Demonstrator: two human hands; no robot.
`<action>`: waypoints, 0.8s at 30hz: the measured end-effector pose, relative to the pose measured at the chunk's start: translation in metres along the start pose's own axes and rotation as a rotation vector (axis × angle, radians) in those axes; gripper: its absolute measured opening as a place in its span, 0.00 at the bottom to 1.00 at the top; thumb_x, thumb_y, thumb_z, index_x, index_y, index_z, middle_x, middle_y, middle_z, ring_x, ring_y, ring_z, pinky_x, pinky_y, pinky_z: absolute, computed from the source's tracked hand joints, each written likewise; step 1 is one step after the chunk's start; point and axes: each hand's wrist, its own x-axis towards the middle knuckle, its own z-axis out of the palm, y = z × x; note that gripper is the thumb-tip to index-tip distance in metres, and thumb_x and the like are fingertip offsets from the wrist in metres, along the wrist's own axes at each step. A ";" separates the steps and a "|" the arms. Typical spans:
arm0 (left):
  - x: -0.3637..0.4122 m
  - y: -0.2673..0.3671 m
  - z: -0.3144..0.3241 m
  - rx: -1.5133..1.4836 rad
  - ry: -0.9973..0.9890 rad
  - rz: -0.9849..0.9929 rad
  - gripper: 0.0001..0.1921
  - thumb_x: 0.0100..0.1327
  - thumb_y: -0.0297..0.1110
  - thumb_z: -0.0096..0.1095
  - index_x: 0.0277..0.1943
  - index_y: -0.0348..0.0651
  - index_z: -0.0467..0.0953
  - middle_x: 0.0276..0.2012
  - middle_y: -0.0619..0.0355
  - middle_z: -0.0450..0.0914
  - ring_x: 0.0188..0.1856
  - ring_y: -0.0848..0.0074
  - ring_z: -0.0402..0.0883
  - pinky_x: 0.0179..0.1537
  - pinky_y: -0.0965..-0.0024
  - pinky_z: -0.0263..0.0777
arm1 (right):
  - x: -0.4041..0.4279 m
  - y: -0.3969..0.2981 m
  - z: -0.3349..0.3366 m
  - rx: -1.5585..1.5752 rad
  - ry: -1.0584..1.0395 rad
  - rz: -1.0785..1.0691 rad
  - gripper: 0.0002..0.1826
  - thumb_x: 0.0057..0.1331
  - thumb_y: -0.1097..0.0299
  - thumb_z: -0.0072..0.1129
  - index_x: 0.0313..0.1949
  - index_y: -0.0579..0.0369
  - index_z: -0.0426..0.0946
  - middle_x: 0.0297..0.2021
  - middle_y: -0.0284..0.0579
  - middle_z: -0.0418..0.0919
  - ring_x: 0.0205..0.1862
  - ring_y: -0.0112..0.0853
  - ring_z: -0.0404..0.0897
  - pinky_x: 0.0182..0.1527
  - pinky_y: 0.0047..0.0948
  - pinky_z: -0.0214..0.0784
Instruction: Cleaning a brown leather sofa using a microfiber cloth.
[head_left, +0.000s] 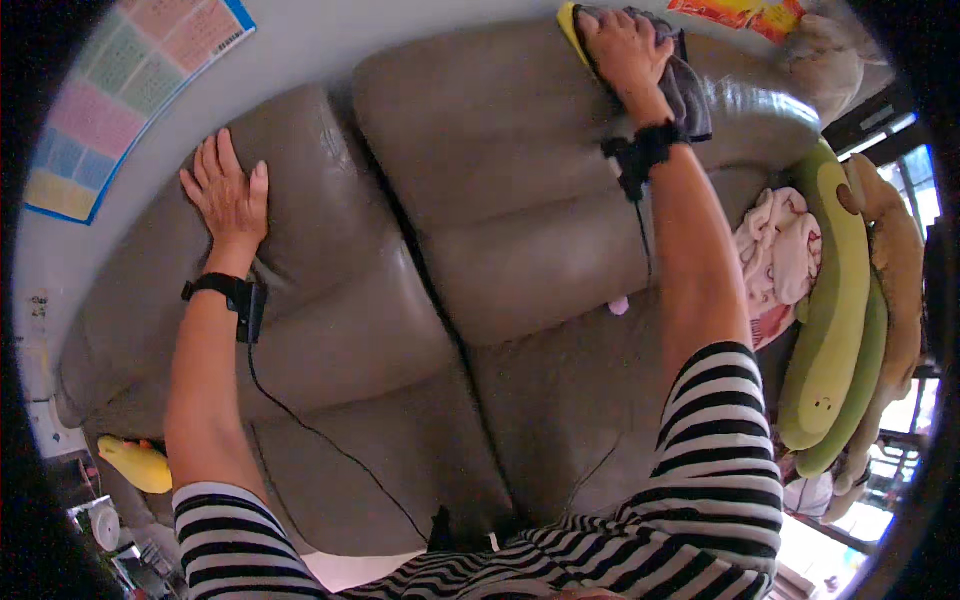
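Observation:
A brown leather sofa (487, 165) with a dark seam between its two halves fills the middle of the view. My left hand (229, 195) lies spread on the top of its left backrest, holding nothing. At the top right, my right hand (626, 56) presses on a folded grey cloth (688, 94) with a yellow part at its left edge, against the top of the right backrest. Part of the cloth is hidden under the hand. Both wrists wear black straps with small devices and cables.
Long green plush toys (832, 300), a brown plush (896, 277) and a pink-white cloth (780, 247) lie at the right. A yellow plush (139, 465) sits lower left. A coloured chart (142, 97) hangs on the wall. A small pink object (619, 305) lies at the seat's back.

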 end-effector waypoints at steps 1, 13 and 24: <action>0.000 0.000 0.000 0.004 0.008 0.009 0.32 0.60 0.49 0.45 0.63 0.39 0.54 0.60 0.47 0.57 0.63 0.56 0.53 0.61 0.41 0.39 | -0.013 -0.017 0.004 0.077 0.044 0.059 0.27 0.54 0.52 0.52 0.53 0.45 0.66 0.54 0.43 0.64 0.58 0.43 0.61 0.56 0.57 0.49; -0.009 -0.011 0.013 0.078 0.040 0.012 0.30 0.63 0.49 0.40 0.64 0.42 0.53 0.61 0.50 0.58 0.63 0.59 0.55 0.60 0.43 0.42 | -0.198 -0.170 -0.036 0.616 0.077 -0.293 0.30 0.47 0.51 0.60 0.52 0.39 0.70 0.48 0.32 0.69 0.51 0.37 0.66 0.52 0.59 0.49; -0.002 0.002 0.025 -0.025 0.130 0.040 0.30 0.64 0.53 0.35 0.63 0.42 0.55 0.61 0.49 0.58 0.63 0.58 0.55 0.59 0.43 0.42 | -0.130 0.066 0.108 0.488 -0.004 1.083 0.39 0.61 0.40 0.40 0.63 0.56 0.52 0.60 0.66 0.54 0.64 0.55 0.49 0.58 0.66 0.42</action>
